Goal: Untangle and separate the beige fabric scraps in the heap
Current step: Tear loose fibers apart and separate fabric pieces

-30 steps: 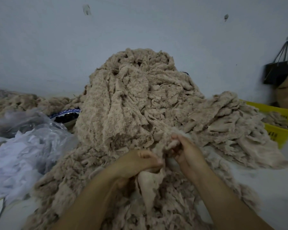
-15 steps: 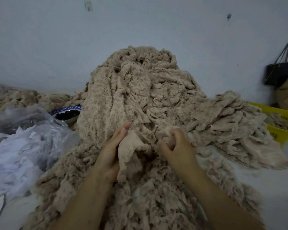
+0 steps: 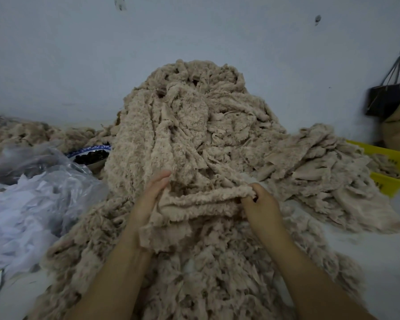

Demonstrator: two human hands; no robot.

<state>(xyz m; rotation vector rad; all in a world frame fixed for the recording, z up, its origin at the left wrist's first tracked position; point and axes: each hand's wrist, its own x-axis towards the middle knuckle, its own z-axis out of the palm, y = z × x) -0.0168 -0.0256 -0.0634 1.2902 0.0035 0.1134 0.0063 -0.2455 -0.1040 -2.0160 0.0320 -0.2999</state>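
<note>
A tall heap of beige fabric scraps [image 3: 189, 125] rises against the wall and spreads down toward me. One beige scrap [image 3: 194, 204] is stretched sideways in front of the heap between my two hands. My left hand [image 3: 151, 195] holds its left end, fingers pointing up, with the cloth draped over the palm and hanging below. At the scrap's right end my right hand [image 3: 260, 203] grips it in curled fingers. A flatter pile of beige scraps [image 3: 328, 179] lies to the right.
Crumpled clear plastic sheeting [image 3: 32, 199] covers the left side. A blue-rimmed bowl of dark items [image 3: 91, 155] sits beside the heap. A yellow crate [image 3: 393, 167] with scraps stands at right, below a black bag [image 3: 387, 98] hanging on the wall.
My hands have moved apart, pulling the scrap out of a bunch into a wide strip. The left hand went from a closed fist to raised fingers.
</note>
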